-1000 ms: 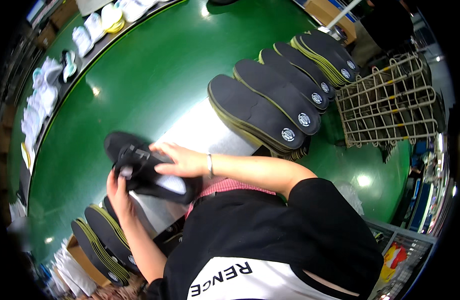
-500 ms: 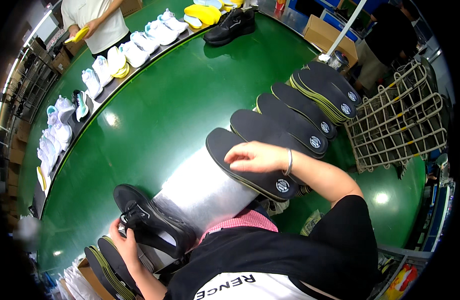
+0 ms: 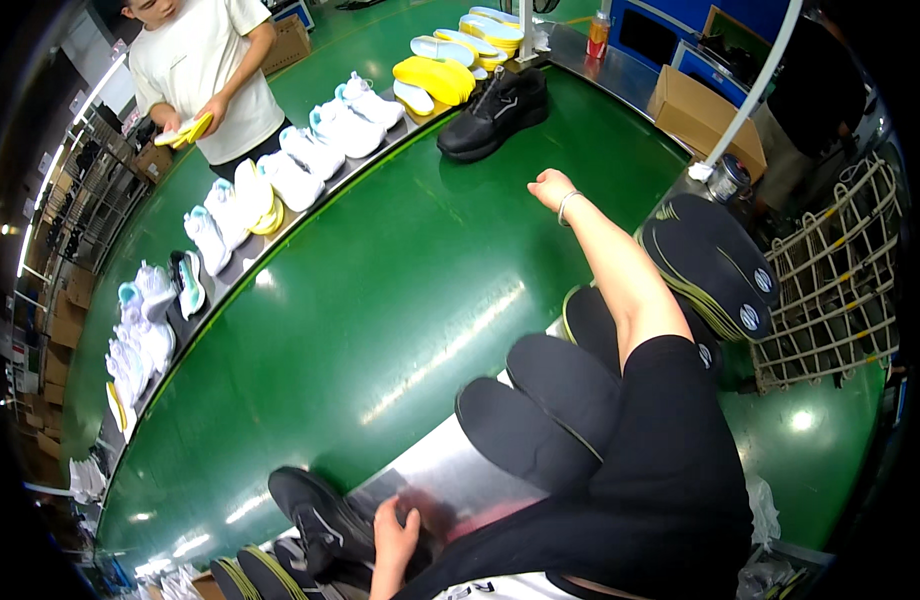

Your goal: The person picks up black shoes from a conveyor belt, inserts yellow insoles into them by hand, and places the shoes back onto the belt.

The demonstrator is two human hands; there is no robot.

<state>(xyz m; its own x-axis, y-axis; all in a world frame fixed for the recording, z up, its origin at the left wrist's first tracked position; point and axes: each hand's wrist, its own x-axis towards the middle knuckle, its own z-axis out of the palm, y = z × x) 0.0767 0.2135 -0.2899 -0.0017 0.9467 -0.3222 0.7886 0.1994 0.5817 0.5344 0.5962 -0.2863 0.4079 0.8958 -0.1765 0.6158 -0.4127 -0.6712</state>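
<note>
My right arm stretches far out over the green surface. My right hand (image 3: 553, 190) has its fingers curled in, with nothing visible in them. Beyond it to the upper left, a pair of black lace-up shoes (image 3: 495, 115) stands apart from the hand near the far edge. Low in the picture, my left hand (image 3: 395, 535) is open, thumb and fingers apart, just right of a black shoe (image 3: 325, 525). Black insoles (image 3: 525, 435) with yellow-green edges lie under and beside my right arm, partly hidden by the sleeve.
White shoes (image 3: 315, 155) and yellow insoles (image 3: 435, 78) line the far ledge, where a person (image 3: 205, 80) holds yellow insoles. Stacked black insoles (image 3: 705, 255) lie right, beside a wire rack (image 3: 830, 270). A cardboard box (image 3: 695, 110) and drink bottle (image 3: 598, 35) stand behind.
My right hand has left the black insoles and reached forward toward the far black shoes. My left hand has come off the near shoe's laces and moved right. The view has shifted.
</note>
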